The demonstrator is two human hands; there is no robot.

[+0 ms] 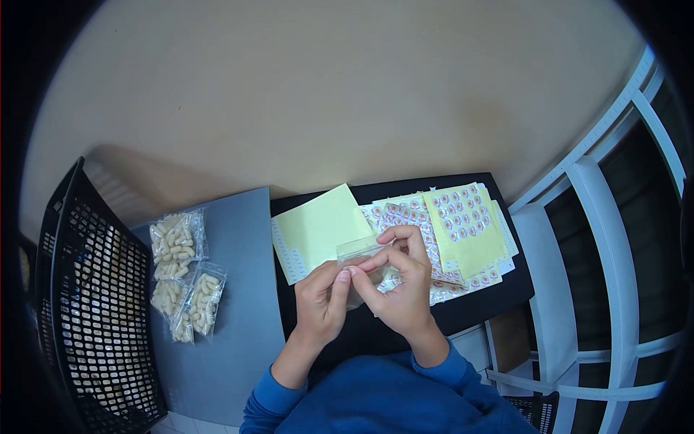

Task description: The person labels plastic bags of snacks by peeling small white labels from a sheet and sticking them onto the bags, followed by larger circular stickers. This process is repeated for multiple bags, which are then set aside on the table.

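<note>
— Head view, left to right: how many things?
— One black basket (pixel 94 325), four filled bags (pixel 184 282), several sticker sheets (pixel 463 231).
— And the hands?
— Left hand (pixel 322 300) and right hand (pixel 401 278) together pinch one small clear bag (pixel 359 251), seemingly empty, above the black mat (pixel 477 307).

Grey mat (pixel 238 304) open right of filled bags (pixel 181 275); basket (pixel 94 311) walls left edge (tall); sticker sheets (pixel 463 231) crowd black surface (pixel 477 307).
</note>
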